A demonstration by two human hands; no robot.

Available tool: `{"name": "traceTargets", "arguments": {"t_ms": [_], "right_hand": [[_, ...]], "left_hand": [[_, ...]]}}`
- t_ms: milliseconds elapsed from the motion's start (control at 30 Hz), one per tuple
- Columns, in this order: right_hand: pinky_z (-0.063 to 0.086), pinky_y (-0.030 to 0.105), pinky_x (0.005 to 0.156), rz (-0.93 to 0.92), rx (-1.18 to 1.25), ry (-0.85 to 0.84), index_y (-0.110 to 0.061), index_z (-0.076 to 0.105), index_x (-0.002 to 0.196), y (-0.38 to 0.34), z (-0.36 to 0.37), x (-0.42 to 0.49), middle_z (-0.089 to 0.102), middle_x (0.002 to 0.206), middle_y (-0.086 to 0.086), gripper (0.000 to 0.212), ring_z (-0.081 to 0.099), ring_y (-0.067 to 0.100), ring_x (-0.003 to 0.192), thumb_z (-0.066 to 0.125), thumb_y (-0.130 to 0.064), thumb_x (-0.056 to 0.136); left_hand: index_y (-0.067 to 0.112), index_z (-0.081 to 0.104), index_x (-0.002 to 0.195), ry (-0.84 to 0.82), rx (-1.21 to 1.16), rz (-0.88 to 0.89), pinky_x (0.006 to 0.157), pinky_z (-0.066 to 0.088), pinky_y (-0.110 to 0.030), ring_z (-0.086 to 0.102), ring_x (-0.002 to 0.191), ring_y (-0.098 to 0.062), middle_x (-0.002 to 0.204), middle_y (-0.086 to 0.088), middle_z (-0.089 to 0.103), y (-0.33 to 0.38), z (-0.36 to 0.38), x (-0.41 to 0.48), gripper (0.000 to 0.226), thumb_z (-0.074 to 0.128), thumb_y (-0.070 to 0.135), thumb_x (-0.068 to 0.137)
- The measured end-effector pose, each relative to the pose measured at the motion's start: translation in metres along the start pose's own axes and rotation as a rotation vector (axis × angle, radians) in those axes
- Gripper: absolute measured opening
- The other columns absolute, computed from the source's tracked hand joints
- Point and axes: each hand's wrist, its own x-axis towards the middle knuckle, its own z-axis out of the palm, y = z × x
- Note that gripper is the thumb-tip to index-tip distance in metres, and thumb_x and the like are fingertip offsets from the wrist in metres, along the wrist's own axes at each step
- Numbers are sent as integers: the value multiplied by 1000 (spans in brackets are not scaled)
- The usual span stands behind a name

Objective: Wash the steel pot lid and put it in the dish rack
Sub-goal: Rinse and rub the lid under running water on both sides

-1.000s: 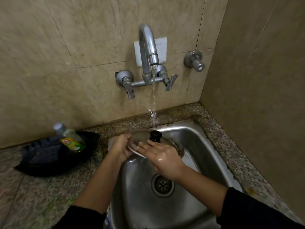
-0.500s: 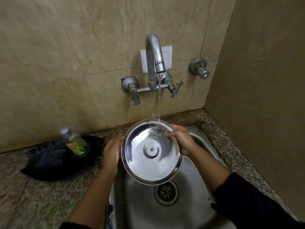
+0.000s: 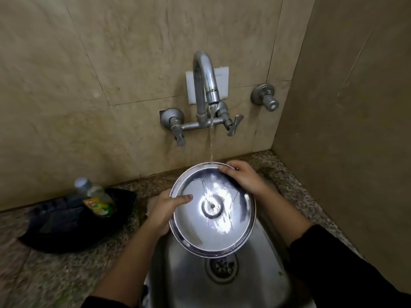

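Observation:
The round steel pot lid [image 3: 212, 210] is tilted up over the sink [image 3: 182, 270], its shiny underside facing me. Water from the tap [image 3: 205, 85] runs down onto its upper rim. My left hand [image 3: 165, 213] grips the lid's left edge, thumb lying across the inner surface. My right hand [image 3: 243, 177] holds the upper right rim, fingers curled over the edge. The lid's knob is hidden on the far side. No dish rack is in view.
A black tray [image 3: 66, 221] with a dish soap bottle [image 3: 95, 198] sits on the speckled granite counter [image 3: 44, 274] at left. The sink drain [image 3: 221, 268] lies below the lid. A tiled wall stands behind, and a side wall is close on the right.
The lid was knob-up and nearly flat a second ago; it has been flipped so the underside faces me. My left thumb has moved onto the inner surface, and water now streams across it.

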Motion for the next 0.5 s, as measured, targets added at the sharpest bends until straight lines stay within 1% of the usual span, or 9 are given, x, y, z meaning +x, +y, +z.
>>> {"name": "traceTargets", "arguments": {"t_ms": [67,100,133,200,267,333,400,433,500], "right_hand": [[47,35,64,-126,-371,-48,-21,62,72,-16,6,9,63,68,-6,30,59,11,65,65,-47,85],[47,34,65,-179,-531,-86,-23,60,76,-25,10,11,63,72,-7,30,59,10,68,64,-52,84],[45,31,65,-229,-625,-132,-26,58,78,-33,15,11,62,75,-9,29,58,8,70,63,-54,84],[43,30,66,-333,-685,-228,-24,62,86,-43,25,13,65,82,-7,29,59,10,76,62,-53,85],[45,32,69,-374,-654,-300,-21,67,91,-39,32,18,68,85,-3,32,61,13,78,61,-51,86],[46,33,71,-319,-511,-319,-18,69,88,-25,27,24,69,82,2,32,63,17,77,63,-49,86],[44,33,68,-196,-290,-215,-11,68,77,-8,13,26,64,72,5,37,59,17,68,67,-47,83],[43,33,67,-130,-178,-137,-7,65,72,-1,6,25,61,68,6,38,56,16,64,69,-44,83],[43,33,65,-44,-19,11,-7,60,67,11,-1,27,55,63,9,35,52,18,60,70,-36,84]], "left_hand": [[9,70,102,-19,30,24,82,55,-44,70,91,-36,99,-17,74,4,4,3,23,66,1,81],[8,70,103,-31,35,38,83,55,-44,70,91,-35,99,-16,74,7,5,3,24,66,1,81],[7,70,104,-44,43,58,82,56,-42,70,91,-34,99,-16,74,8,6,4,24,65,0,81],[7,71,99,-68,75,101,76,57,-35,71,86,-27,92,-11,76,11,9,4,24,64,-5,80],[8,72,94,-96,121,119,74,56,-31,71,80,-23,87,-9,76,12,11,4,22,64,-6,79],[8,73,94,-96,146,123,79,56,-35,71,83,-26,90,-12,76,11,10,4,19,66,-3,79],[9,74,93,-25,104,124,79,55,-37,71,84,-28,90,-14,76,7,5,4,17,67,-1,80],[9,74,92,27,62,130,76,55,-36,71,82,-27,88,-13,76,4,3,2,16,67,0,80],[10,73,90,99,3,146,70,56,-33,71,76,-24,82,-8,77,-1,0,-3,14,65,2,83]]}}
